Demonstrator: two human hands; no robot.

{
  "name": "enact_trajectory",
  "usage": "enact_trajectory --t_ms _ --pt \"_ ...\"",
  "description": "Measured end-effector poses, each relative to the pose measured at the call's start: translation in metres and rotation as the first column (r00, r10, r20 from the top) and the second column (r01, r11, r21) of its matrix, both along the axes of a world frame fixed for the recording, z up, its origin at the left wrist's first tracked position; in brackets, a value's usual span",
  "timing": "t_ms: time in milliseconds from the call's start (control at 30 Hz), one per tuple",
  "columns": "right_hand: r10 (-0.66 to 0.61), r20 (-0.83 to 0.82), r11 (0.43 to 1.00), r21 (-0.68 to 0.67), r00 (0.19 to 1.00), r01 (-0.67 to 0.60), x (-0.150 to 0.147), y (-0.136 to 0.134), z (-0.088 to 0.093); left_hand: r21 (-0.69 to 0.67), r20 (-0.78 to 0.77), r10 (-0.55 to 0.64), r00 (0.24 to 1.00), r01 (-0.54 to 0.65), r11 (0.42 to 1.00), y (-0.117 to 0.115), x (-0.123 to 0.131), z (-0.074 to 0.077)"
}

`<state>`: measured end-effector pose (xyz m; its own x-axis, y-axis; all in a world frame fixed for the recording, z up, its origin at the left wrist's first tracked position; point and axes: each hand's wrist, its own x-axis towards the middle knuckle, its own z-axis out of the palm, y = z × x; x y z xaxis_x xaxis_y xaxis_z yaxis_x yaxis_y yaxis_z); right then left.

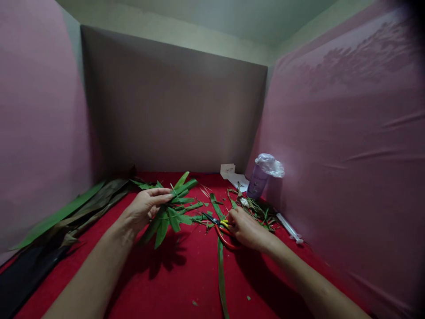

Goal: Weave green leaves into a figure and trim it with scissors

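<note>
My left hand (pixel 146 207) is closed around a bundle of green leaves (pixel 172 208), held just above the red cloth with the tips fanning right and down. My right hand (pixel 245 227) rests on the red cloth (pixel 186 274) with its fingers curled at the red-and-yellow handles of a pair of scissors (pixel 219 227). The dark blades point left toward the leaf bundle. A long narrow leaf strip (pixel 220 270) runs from under the scissors toward me.
Leaf scraps and thin sticks (pixel 259 212) litter the cloth behind my right hand. A purple cup with a plastic cover (pixel 260 177), white paper (pixel 235 176) and a syringe (pixel 289 228) lie at right. Long dark leaves (pixel 76 212) are stacked along the left wall. Pink fabric walls close in on three sides.
</note>
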<state>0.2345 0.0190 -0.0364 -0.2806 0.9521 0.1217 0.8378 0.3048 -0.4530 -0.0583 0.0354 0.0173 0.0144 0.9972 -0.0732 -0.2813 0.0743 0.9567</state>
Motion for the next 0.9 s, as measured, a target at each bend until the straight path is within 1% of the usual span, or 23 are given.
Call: enact_trajectory --t_ms 133,233,367,533,600,667,733,833,900 --pt "0.068 0.075 0.995 -0.079 0.995 -0.062 0.001 0.001 0.0 0.025 0.006 -0.005 1.0 0.005 1.0 0.001 -0.004 -0.001" --pt "0.095 0.101 0.987 -0.136 0.99 -0.081 -0.002 0.002 0.005 0.046 0.018 -0.012 1.0 0.011 0.999 0.001 -0.004 0.0" --pt "0.118 0.101 0.978 -0.183 0.988 -0.098 -0.003 0.004 0.02 0.058 0.033 0.003 0.999 -0.005 0.998 -0.001 -0.005 0.003" --pt "0.121 0.063 0.981 -0.159 0.991 -0.11 0.014 0.004 0.04 0.088 0.038 0.019 0.999 -0.023 0.996 0.003 -0.01 -0.002" --pt "0.099 -0.02 0.983 -0.156 0.995 -0.101 0.021 0.002 0.044 0.093 0.035 0.014 0.999 -0.017 0.996 0.003 -0.01 -0.004" --pt "0.082 -0.181 0.973 -0.198 0.98 -0.118 0.023 -0.003 0.046 0.092 0.032 0.006 0.999 -0.009 0.996 0.003 -0.009 -0.005" --pt "0.069 -0.354 0.956 -0.245 0.933 -0.164 0.017 -0.009 0.046 0.091 0.034 0.0 0.999 -0.003 0.996 0.002 -0.006 -0.006" --pt "0.058 -0.505 0.945 -0.249 0.861 -0.21 -0.002 -0.018 0.042 0.085 0.037 -0.008 0.999 0.005 0.996 0.003 -0.002 -0.005" --pt "0.055 -0.602 0.941 -0.236 0.796 -0.243 -0.016 -0.022 0.04 0.076 0.038 -0.006 0.999 0.003 0.997 0.006 -0.001 -0.004"
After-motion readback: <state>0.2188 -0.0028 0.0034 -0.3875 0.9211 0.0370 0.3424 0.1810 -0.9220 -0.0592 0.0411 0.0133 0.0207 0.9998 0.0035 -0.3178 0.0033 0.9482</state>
